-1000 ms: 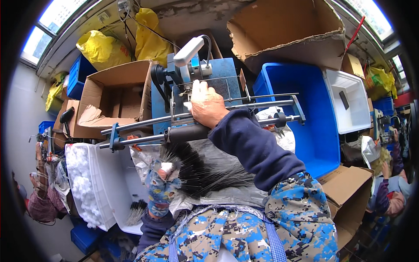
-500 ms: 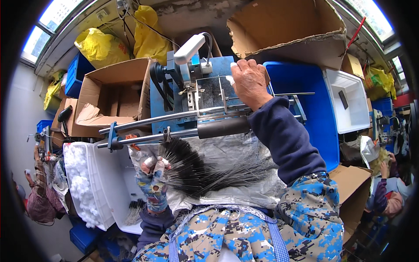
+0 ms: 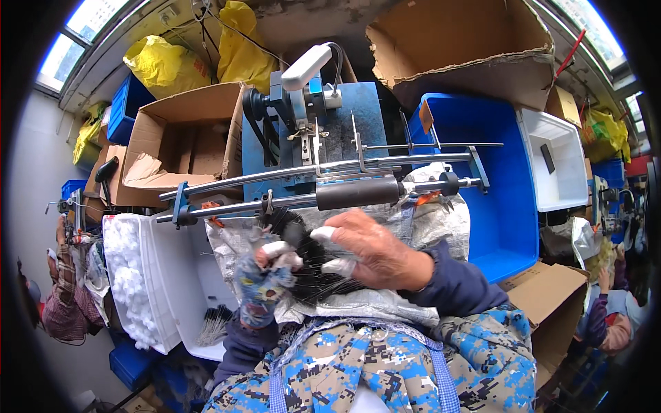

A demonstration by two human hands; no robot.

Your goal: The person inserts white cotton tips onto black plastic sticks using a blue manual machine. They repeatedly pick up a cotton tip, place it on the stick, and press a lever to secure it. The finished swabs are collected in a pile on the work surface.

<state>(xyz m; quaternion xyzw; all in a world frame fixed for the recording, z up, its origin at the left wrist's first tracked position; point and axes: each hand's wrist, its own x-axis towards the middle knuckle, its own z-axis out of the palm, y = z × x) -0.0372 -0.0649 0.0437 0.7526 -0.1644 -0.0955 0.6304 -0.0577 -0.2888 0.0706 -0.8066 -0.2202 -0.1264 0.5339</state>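
My left hand [image 3: 267, 275], in a patterned fingerless covering with white-wrapped fingertips, is closed at the left side of a heap of thin wire brushes [image 3: 311, 272] with black bristles. Blur and the bristles hide what its fingers pinch. Over the heap's right side is my right hand [image 3: 382, 255], its white-wrapped thumb and forefinger apart and nothing seen between them. The brushes lie on a whitish woven sack [image 3: 444, 230] across my lap. Just beyond both hands run metal rods with a dark padded sleeve [image 3: 358, 193], in front of a blue machine [image 3: 372, 113].
To the left stand a white bin [image 3: 180, 275] with some brushes, white fluffy pieces [image 3: 127, 282] and a cardboard box [image 3: 141, 124]. A blue tub [image 3: 513, 241] and a white tray [image 3: 551, 158] stand right. Co-workers are at both sides.
My right hand has left the machine's wire frame and come down toward me over the brushes. The frame has swung up and open. My left hand has shifted slightly right.
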